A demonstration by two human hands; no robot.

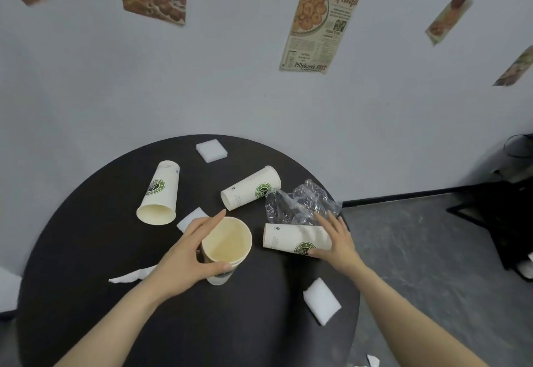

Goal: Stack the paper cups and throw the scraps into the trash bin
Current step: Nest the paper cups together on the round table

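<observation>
From the head view, a round, dark, matte tabletop [86, 251] stands close against a pale grey wall [202, 83]; its right edge drops away to a grey mottled floor [418, 265], which lies open on that side.

The left hand [184, 254] wraps around an upright paper cup [227, 244] near the tabletop's middle, thumb at the near rim and fingers at the far side; a second rim shows just under the top one, so it looks like nested cups. The right hand [336, 239] lies spread over a cup on its side [294, 238], fingers across its top and thumb against its near side, close to the tabletop's right edge.

Two more cups lie tipped over: one at the left [158, 193] with its mouth toward the viewer, one behind the centre [251, 187] touching a crumpled clear plastic wrapper [300, 202]. All are smooth, white, tapered cups with a green round logo.

Scraps are scattered: a white foam block at the far edge [211, 151], another at the near right edge [321, 300], a third [190, 219] just behind the left hand, and a torn white paper strip [129, 277] beside the left wrist. More white bits lie on the floor [372, 361]. Paper food posters [317, 20] hang on the wall.
</observation>
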